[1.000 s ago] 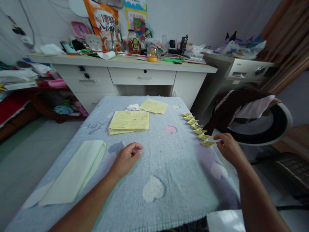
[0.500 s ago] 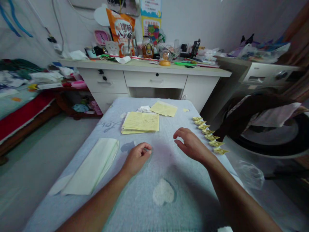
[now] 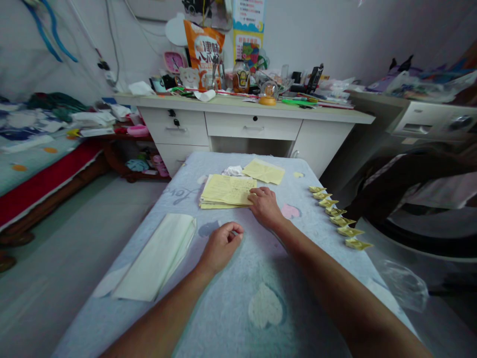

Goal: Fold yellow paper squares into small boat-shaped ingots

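A stack of yellow paper sheets (image 3: 227, 190) lies on the cloth-covered table (image 3: 231, 278). My right hand (image 3: 264, 203) touches the stack's right edge, its fingers bent over the corner; whether they pinch a sheet is too small to tell. Nearer to me, my left hand (image 3: 223, 242) rests on the cloth with curled fingers, and what is between them, if anything, is hidden. Behind the stack are more yellow sheets (image 3: 264, 171) and a crumpled white tissue (image 3: 233, 171). Several small folded yellow paper shapes (image 3: 337, 221) stand in a row along the table's right edge.
A folded pale green cloth or paper (image 3: 158, 256) lies at the table's left. A cluttered white desk (image 3: 253, 124) stands beyond the far edge. To the right is a washing machine (image 3: 421, 119) with dark fabric at its door.
My right hand has moved left and forward to the stack of yellow sheets. My left hand keeps its curled pose. The whole view has shifted slightly, so the scene appears further right.
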The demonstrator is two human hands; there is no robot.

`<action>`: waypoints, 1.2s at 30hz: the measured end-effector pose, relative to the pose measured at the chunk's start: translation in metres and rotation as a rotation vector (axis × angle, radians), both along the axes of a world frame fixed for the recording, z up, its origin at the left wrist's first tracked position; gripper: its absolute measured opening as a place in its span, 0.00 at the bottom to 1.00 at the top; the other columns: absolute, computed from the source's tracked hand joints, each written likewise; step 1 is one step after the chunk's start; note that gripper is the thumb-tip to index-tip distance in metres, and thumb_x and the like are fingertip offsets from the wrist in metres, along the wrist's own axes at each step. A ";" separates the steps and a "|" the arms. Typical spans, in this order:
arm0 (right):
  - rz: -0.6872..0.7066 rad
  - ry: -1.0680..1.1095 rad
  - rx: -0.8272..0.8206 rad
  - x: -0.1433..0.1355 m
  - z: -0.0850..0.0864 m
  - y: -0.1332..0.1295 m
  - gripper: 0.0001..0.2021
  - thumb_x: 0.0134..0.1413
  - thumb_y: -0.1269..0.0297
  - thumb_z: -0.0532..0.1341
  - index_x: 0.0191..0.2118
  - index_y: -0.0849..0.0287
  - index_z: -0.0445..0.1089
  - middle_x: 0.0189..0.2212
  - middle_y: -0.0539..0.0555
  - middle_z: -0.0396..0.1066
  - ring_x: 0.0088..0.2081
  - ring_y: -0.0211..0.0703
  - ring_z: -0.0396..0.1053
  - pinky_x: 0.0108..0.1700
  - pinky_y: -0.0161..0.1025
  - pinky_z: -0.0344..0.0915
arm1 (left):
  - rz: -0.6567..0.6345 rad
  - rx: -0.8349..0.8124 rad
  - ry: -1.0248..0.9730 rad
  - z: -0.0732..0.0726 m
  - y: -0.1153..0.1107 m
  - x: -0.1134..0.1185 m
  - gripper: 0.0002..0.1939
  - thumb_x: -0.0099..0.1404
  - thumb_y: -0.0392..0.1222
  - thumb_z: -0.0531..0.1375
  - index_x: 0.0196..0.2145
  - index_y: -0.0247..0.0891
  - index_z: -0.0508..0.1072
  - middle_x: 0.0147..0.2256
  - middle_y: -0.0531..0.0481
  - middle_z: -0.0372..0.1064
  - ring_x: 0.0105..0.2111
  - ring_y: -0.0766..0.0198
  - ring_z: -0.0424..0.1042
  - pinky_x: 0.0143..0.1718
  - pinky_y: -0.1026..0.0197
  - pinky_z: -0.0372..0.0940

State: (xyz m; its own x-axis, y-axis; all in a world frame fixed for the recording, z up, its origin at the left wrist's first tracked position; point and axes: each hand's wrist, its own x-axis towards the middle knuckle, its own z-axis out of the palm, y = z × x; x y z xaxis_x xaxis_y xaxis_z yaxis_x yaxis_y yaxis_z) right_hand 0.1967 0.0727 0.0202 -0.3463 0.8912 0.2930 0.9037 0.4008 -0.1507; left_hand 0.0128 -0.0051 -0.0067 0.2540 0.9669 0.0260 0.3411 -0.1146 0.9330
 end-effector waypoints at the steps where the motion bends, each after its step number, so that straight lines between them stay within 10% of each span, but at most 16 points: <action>1: 0.008 -0.002 0.006 0.000 0.000 0.000 0.10 0.57 0.67 0.58 0.44 0.56 0.73 0.53 0.55 0.67 0.54 0.54 0.54 0.52 0.49 0.52 | -0.002 -0.004 -0.004 0.001 0.000 0.000 0.08 0.60 0.43 0.57 0.35 0.37 0.71 0.22 0.57 0.61 0.23 0.68 0.62 0.25 0.67 0.55; 19: -0.014 0.117 0.255 -0.004 0.024 -0.021 0.02 0.54 0.70 0.60 0.31 0.59 0.68 0.33 0.54 0.70 0.43 0.47 0.60 0.47 0.43 0.51 | 0.060 0.047 0.002 0.009 -0.003 0.000 0.09 0.58 0.41 0.58 0.38 0.38 0.71 0.23 0.57 0.64 0.22 0.69 0.63 0.25 0.67 0.57; 36: 0.064 0.007 0.067 -0.002 0.024 -0.013 0.05 0.54 0.74 0.58 0.34 0.56 0.66 0.37 0.53 0.67 0.41 0.45 0.60 0.36 0.37 0.55 | 0.096 0.307 0.109 0.009 0.002 0.000 0.16 0.57 0.34 0.58 0.45 0.41 0.69 0.57 0.46 0.54 0.45 0.60 0.68 0.36 0.61 0.69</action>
State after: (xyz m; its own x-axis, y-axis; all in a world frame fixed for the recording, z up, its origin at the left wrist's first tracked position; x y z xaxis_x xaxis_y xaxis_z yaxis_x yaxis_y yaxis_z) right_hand 0.1951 0.0599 0.0445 -0.3994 0.8456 0.3543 0.8750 0.4669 -0.1280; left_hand 0.0123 -0.0029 0.0023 0.1796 0.9376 0.2978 0.4597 -0.3476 0.8172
